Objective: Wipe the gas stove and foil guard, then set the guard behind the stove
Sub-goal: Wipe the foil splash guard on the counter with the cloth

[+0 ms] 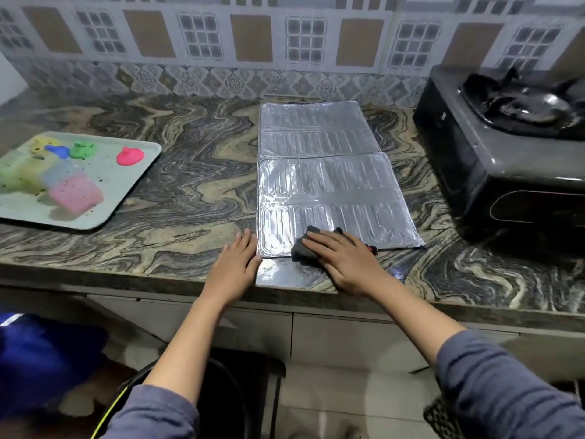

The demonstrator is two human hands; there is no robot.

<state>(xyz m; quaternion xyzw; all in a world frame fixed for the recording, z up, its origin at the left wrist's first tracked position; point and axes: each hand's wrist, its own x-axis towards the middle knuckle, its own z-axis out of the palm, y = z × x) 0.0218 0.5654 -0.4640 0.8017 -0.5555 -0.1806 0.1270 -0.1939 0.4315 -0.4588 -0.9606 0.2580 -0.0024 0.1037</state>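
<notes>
The silver foil guard lies flat and unfolded on the marbled counter, in the middle. My right hand presses a dark grey cloth onto the guard's near edge. My left hand rests flat on the counter, fingers apart, touching the guard's near left corner. The black gas stove stands to the right of the guard, its burner at the far right edge of the view.
A pale green tray with colourful plastic cups and lids sits at the left of the counter. Patterned tiles cover the wall behind. The counter's front edge runs just below my hands.
</notes>
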